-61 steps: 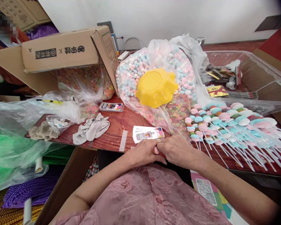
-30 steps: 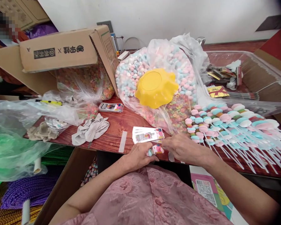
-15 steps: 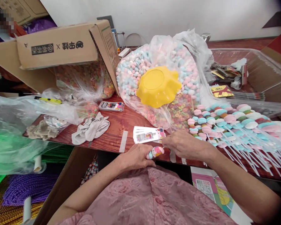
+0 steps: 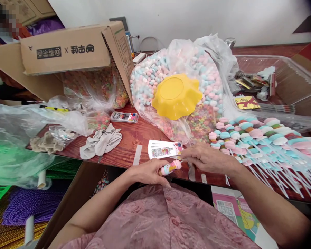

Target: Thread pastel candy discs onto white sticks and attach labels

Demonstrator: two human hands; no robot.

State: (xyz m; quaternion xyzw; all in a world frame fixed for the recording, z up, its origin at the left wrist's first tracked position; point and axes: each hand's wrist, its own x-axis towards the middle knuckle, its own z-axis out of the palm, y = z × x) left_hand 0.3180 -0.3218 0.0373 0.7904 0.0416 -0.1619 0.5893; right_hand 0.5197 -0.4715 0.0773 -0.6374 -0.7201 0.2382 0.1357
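In front of my body, my left hand is closed around a short candy marshmallow skewer, pale blue and pink, with a pink, yellow and white printed piece along it. Its right end sticks out past my thumb and fingers. Just to the right, my right hand has its fingers pressed together near that end; whatever lies between the fingertips is too small to make out. Beyond both hands, a fanned stack of white printed cards lies on the red-brown table, its right end beside my right fingertips.
Finished-looking marshmallow skewers with white sticks lie heaped at right. Behind is a clear bag of marshmallows with a yellow wavy bowl on it. A cardboard box, grey cloth and card packet are at left.
The skewer in my left hand has turned a little, and its pink end shows more. My right fingers stay close to it, slightly shifted. The camera view has moved slightly.
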